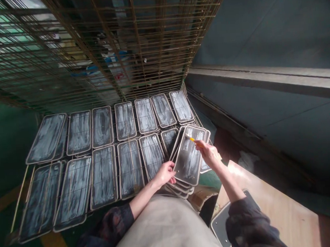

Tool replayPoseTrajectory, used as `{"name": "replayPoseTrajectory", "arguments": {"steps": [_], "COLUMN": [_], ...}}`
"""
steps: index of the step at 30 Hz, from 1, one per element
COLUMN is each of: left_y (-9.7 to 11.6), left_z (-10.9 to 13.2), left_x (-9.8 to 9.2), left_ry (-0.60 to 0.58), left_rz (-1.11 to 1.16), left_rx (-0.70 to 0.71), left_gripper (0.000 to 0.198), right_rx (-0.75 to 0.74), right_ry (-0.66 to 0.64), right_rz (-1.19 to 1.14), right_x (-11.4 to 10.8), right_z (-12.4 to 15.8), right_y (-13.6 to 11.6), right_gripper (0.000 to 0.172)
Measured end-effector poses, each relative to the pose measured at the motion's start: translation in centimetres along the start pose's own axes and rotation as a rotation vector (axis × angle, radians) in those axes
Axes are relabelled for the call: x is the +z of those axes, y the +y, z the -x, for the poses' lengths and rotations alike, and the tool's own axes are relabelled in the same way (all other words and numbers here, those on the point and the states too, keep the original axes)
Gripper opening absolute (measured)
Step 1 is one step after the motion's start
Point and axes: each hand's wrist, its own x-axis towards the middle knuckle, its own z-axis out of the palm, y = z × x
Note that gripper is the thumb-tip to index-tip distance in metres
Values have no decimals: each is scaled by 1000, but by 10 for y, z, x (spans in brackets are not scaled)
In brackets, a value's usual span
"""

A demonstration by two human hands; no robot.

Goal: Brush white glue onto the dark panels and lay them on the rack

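My right hand [209, 153] is closed around a yellow-handled brush [193, 139], its tip on the upper part of a dark rectangular panel [188, 160] with rounded corners and a pale rim. White streaks run along that panel's face. My left hand [166, 173] grips the panel's lower left edge, fingers beneath and thumb near the corner. More panels are stacked under it, only their edges [182, 192] showing. Left of the stack, a white-streaked panel [152, 155] rests on the wire rack.
Two rows of streaked panels cover the wire rack shelf [26, 193], with wire grid shelves [146, 33] rising behind. At the lower right is a wooden board [274, 210] bearing a dark panel [220, 225]. A blue-grey wall [274, 27] stands to the right.
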Motion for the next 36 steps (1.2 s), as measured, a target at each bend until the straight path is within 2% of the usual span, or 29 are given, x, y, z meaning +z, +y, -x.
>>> {"name": "replayPoseTrajectory", "arguments": {"steps": [3, 8, 12, 15, 19, 22, 25, 28, 32, 36], "left_y": [0, 1, 0, -3, -5, -1, 5, 7, 4, 0], "left_z": [0, 1, 2, 1, -1, -1, 0, 1, 0, -2], "left_x": [0, -2, -4, -7, -8, -5, -3, -1, 0, 1], "left_ry": [20, -5, -25, -44, -49, -32, -30, -23, 3, 18], "left_rz": [-7, -27, -19, 2, -10, -48, -61, -66, -57, -47], "left_rx": [7, 17, 7, 4, -1, -9, -14, -17, -12, -9], "left_gripper": [17, 17, 20, 25, 30, 31, 32, 34, 34, 34], "right_rx": [-23, 50, 161, 267, 440, 498, 438, 329, 184, 42], "right_ry": [-99, -223, -248, -254, -188, -11, 200, 318, 326, 204], "right_rz": [-55, -264, -426, -585, -801, -833, -749, -573, -235, -7], "right_x": [4, 1, -5, -7, -6, -5, -9, -13, -13, -7], "right_z": [33, 88, 114, 122, 109, 83, 52, 26, 3, 0], "right_y": [-19, -51, -63, -61, -33, -3, 18, 29, 35, 34], "right_gripper": [28, 28, 27, 28, 37, 40, 38, 35, 31, 28]}}
